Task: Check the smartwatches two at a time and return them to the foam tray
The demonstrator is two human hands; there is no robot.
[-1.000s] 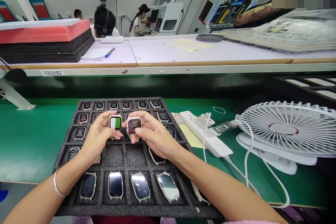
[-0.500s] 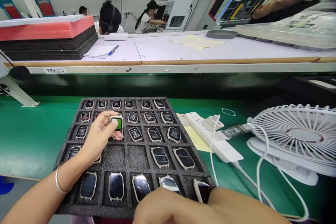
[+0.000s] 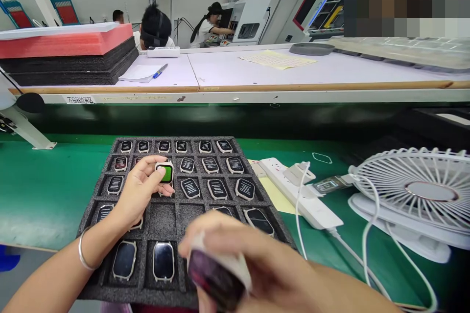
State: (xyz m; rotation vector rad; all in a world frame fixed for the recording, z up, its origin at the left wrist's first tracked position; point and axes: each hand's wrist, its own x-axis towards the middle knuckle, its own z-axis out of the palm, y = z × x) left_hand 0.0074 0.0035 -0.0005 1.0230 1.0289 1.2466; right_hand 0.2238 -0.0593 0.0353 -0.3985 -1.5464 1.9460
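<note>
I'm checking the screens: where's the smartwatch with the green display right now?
In the head view, the smartwatch is pinched in the left hand, above the upper middle of the black foam tray, just left of a dark-screened watch.

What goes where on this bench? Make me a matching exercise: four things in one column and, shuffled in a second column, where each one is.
1. Smartwatch with green screen
2. Smartwatch with dark screen
3. White power strip
4. Blue pen

A. Raised in the right hand
B. On the green mat
C. On the far white table
D. In the left hand, above the foam tray

Pairs: 1-D, 2-A, 3-B, 4-C.
</note>
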